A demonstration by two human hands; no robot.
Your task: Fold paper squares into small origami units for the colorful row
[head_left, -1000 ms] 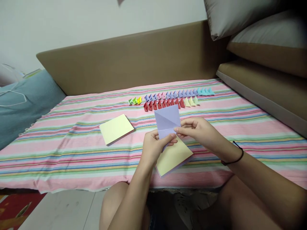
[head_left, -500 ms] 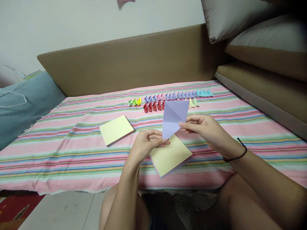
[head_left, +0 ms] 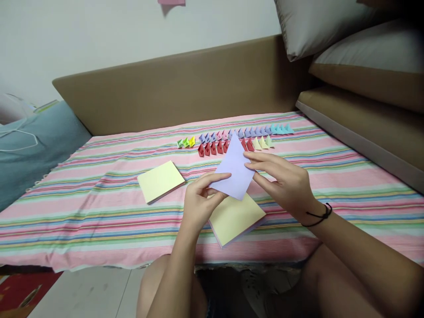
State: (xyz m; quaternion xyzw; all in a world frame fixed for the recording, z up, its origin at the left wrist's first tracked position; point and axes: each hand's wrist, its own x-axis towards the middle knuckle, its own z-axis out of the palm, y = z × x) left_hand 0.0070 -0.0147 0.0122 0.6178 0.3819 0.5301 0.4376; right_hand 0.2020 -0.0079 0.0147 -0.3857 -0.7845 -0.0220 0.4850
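Note:
A sheet of light purple origami paper (head_left: 236, 170) is held up between my two hands, its top corner pointing away from me. My left hand (head_left: 200, 198) pinches its left corner, with fingers on top and the thumb below. On the right edge, my right hand (head_left: 281, 176) grips the paper with its fingertips; its thumb is partly hidden. Beneath the paper lies a stack of pale yellow paper (head_left: 236, 221) on the striped cloth. Another pale yellow stack (head_left: 161, 180) rests farther left.
Behind the sheet stand rows of small folded paper pieces: red ones (head_left: 213, 148), purple ones (head_left: 255, 131), blue ones (head_left: 281, 129) and green and yellow ones (head_left: 186, 142). The striped cloth (head_left: 109, 212) covers the seat before a brown backrest (head_left: 179, 88). Cushions (head_left: 364, 88) pile up at right.
The purple sheet has been turned, so a corner now points up and a plain face shows. My left fingers have come over its front, and my right hand has shifted its hold on the edge.

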